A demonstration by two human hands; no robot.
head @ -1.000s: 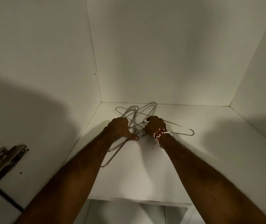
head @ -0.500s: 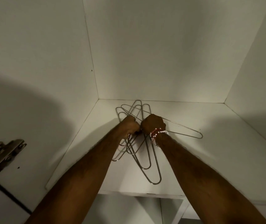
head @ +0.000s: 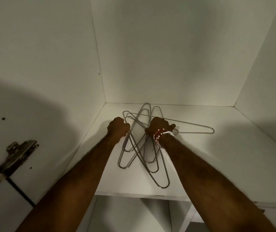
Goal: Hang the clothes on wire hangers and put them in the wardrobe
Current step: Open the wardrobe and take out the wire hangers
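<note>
Several silver wire hangers [head: 140,153] lie tangled in a heap on the white wardrobe shelf [head: 217,164]. My left hand [head: 118,127] is curled into a fist on the left side of the heap and grips a hanger's wire. My right hand [head: 159,127], with bead bracelets at its wrist, is curled over the middle of the heap, where the hangers cross, and holds them. One hanger's long arm [head: 199,128] sticks out to the right. No clothes are in view.
White wardrobe walls close in the shelf at the left [head: 41,72], back [head: 167,56] and right [head: 267,81]. A metal door hinge [head: 19,152] sits on the left panel. Below the shelf's front edge [head: 142,195] are lower compartments with a divider [head: 172,215].
My hands have moved apart, the left one toward the left wall. The hangers have spread out and several loops now reach closer to the shelf's front edge.
</note>
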